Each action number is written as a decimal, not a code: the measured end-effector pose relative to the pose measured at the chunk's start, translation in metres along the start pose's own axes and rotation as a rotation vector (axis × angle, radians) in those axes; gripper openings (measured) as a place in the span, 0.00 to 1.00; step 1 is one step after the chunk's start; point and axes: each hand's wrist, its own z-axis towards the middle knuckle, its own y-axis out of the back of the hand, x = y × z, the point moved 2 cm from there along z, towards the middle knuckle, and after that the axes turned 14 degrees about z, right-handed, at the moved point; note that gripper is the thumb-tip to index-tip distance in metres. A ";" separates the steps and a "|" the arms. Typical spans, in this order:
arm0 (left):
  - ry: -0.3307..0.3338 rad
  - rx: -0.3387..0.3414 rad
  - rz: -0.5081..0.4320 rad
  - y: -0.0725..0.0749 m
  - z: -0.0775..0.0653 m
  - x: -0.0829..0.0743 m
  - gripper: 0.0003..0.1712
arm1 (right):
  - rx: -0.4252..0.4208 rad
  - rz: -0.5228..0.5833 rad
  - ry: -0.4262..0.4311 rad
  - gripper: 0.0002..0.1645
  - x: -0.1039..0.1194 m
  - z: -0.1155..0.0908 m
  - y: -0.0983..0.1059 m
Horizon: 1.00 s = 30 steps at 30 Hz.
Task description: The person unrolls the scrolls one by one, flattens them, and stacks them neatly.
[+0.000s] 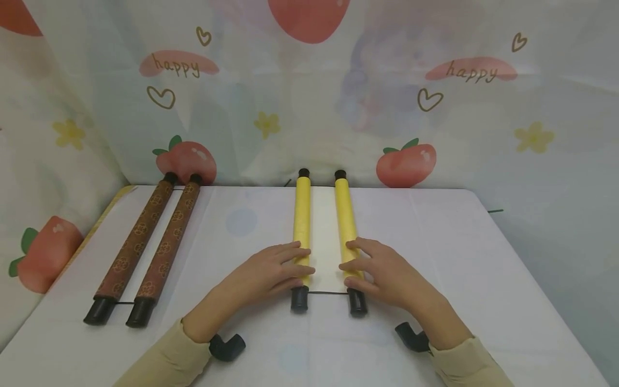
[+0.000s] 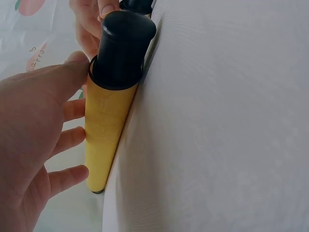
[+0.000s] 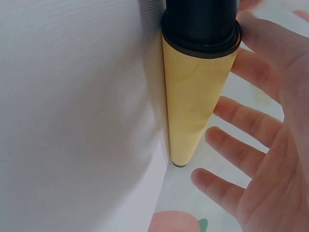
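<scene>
A yellow scroll with black end knobs lies on the table, its left roll [image 1: 302, 209] and right roll [image 1: 345, 207] apart, with a strip of cream paper [image 1: 324, 236] showing between them. My left hand [image 1: 271, 271] rests over the near part of the left roll, fingers spread and fairly straight. In the left wrist view its thumb lies by the black knob [image 2: 126, 43]. On the other side, my right hand [image 1: 387, 271] touches the right roll with its fingers spread. The right wrist view shows this thumb beside the black knob [image 3: 202, 24].
To the left, a brown patterned scroll [image 1: 128, 258] with black knobs lies slightly unrolled. The table [image 1: 435, 236] has a white cover and meets a fruit-printed cloth backdrop [image 1: 314, 107]. Black curved pieces [image 1: 227, 348] sit at both wrists, by the beige sleeves [image 1: 169, 355].
</scene>
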 end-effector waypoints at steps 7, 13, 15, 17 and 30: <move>0.020 0.035 -0.002 0.000 0.001 0.002 0.14 | -0.001 0.011 -0.017 0.20 -0.001 0.000 -0.001; 0.029 0.055 -0.029 0.001 0.000 0.004 0.14 | 0.020 -0.005 -0.067 0.23 -0.001 0.000 -0.001; 0.032 0.059 -0.018 0.000 0.000 0.005 0.15 | 0.017 -0.010 -0.062 0.22 0.000 0.000 -0.001; 0.034 0.060 0.001 -0.001 0.000 0.005 0.15 | 0.010 -0.010 -0.052 0.20 -0.001 0.000 0.000; 0.029 0.047 -0.001 0.001 -0.002 0.008 0.16 | -0.014 -0.003 -0.035 0.19 -0.007 -0.002 0.000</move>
